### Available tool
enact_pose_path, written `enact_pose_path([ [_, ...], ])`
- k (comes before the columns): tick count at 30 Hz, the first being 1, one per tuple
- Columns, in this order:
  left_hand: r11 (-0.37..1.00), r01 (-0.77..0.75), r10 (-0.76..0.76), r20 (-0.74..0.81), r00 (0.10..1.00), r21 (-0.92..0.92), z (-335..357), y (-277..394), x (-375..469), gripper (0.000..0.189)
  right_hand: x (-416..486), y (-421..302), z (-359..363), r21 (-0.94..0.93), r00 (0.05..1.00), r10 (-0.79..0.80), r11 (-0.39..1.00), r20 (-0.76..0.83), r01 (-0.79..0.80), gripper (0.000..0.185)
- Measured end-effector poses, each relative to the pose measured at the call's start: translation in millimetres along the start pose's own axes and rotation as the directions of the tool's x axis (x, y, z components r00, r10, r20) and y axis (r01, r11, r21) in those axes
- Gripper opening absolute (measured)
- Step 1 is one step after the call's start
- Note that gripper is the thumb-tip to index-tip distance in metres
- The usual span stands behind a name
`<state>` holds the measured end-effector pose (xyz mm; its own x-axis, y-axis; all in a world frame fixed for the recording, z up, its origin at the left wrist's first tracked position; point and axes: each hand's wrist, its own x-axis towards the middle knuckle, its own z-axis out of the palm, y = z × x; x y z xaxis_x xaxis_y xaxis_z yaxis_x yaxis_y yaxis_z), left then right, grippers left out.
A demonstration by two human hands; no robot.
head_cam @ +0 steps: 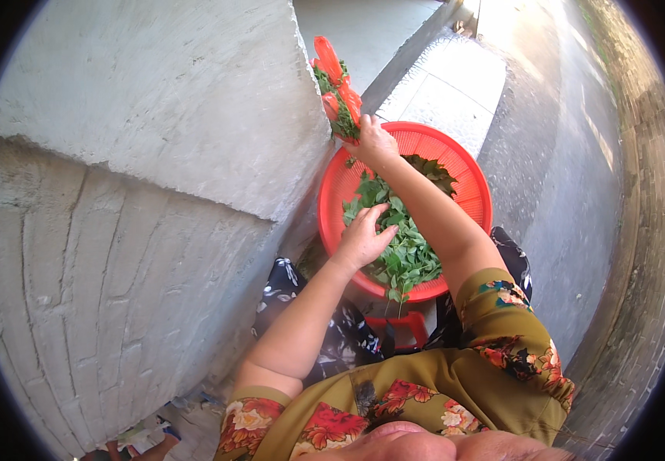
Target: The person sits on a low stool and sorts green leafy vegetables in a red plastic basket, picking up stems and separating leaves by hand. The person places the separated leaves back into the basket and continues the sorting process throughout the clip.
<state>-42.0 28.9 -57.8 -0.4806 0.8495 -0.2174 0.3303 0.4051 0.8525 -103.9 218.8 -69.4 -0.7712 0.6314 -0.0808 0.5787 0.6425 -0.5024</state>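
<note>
A round red plastic basket [332, 201] with perforated sides stands before me, holding a heap of green leafy sprigs [407, 253] and some darker leaves [433, 173] at its far side. My left hand [364, 236] rests over the heap, fingers spread, touching the leaves. My right hand [374, 141] reaches to the basket's far left rim and grips the edge of a red plastic bag [351, 99]. More green leaves [344, 124] show in and around the bag, which lies partly behind the wall's corner. The fingertips of my right hand are partly hidden.
A rough concrete and block wall [194, 115] rises close on the left. Beyond the basket lies a white tiled slab [442, 80], with paved ground [551, 201] to the right. A red plastic stool [416, 328] shows between my legs. Part of another person [165, 444] appears at bottom left.
</note>
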Motion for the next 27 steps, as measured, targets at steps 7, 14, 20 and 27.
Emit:
enact_pose_path([
  [7,0.998,0.018,-0.02,0.034,0.999,0.054,3,4,4,0.055,31,17,-20,0.229,0.968,-0.182,0.948,-0.174,0.219,0.029],
  [14,0.998,0.058,-0.055,0.078,0.995,-0.039,5,4,7,0.055,18,-8,-61,0.964,0.98,0.114,0.229,-0.161,0.131,0.029],
  [20,1.0,0.0,-0.001,-0.016,1.0,-0.031,-2,-3,15,0.05,-57,21,-92,0.965,0.966,0.169,0.208,-0.197,0.161,0.03],
  [27,0.991,-0.014,-0.005,-0.135,0.991,-0.136,-16,-15,8,0.045,-216,61,-109,0.954,0.954,0.3,0.28,0.022,-0.11,0.016],
])
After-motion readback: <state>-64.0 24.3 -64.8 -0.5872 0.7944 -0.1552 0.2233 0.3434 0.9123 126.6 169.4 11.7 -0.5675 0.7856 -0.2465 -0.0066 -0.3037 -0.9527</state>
